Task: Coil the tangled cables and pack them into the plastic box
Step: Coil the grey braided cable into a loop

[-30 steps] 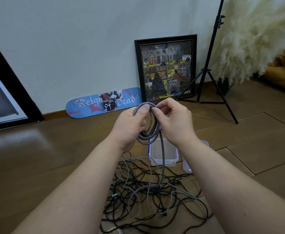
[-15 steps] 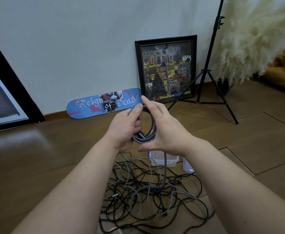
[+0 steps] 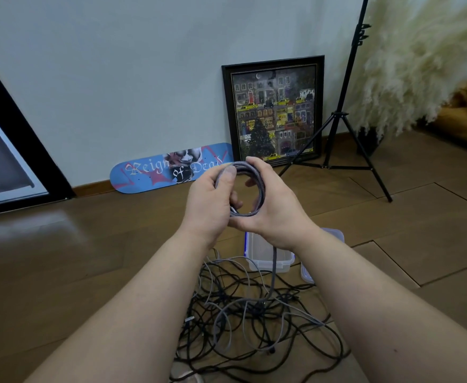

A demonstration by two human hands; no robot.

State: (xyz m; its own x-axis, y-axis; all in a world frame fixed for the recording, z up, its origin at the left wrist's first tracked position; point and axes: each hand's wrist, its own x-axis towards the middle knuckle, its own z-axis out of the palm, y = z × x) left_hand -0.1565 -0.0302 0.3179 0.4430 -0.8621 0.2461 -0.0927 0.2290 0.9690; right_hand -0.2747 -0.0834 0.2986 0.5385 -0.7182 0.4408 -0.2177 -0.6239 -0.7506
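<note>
A grey braided cable is wound into a small coil held up at chest height. My left hand pinches the coil's left side with thumb on top. My right hand wraps around its right side and bottom. The cable's loose tail hangs straight down into a tangled heap of black and grey cables on the wooden floor. Behind the heap stands a clear plastic box, open, partly hidden by my right wrist. Its lid lies to the right of it.
A blue skateboard deck and a framed picture lean on the wall. A black tripod stands at the right, beside pampas grass. A black-framed panel leans at the left.
My right hand has swept around the coil, laying one more loop onto it. The coil is rounder and tighter and the hanging tail is shorter.
</note>
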